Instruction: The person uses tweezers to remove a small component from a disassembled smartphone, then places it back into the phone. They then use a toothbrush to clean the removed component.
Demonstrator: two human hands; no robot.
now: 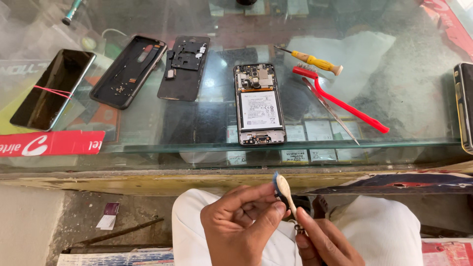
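Glass counter [404, 98] (opened phone [259, 104]), hands [276, 226] pinching part [285, 193]

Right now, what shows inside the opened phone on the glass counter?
Inside the opened phone: a white-labelled battery fills the middle, with circuit boards and camera modules above it and a small board below. Whatever lies beneath the battery is covered.

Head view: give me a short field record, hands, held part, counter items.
left hand: pinches small oval part by its edge
right hand: fingertips at the part's lower end
opened phone: lies flat on glass counter, battery exposed
tools: yellow screwdriver, red brush, tweezers right of phone
left of phone: inner frame, back cover, banded phone
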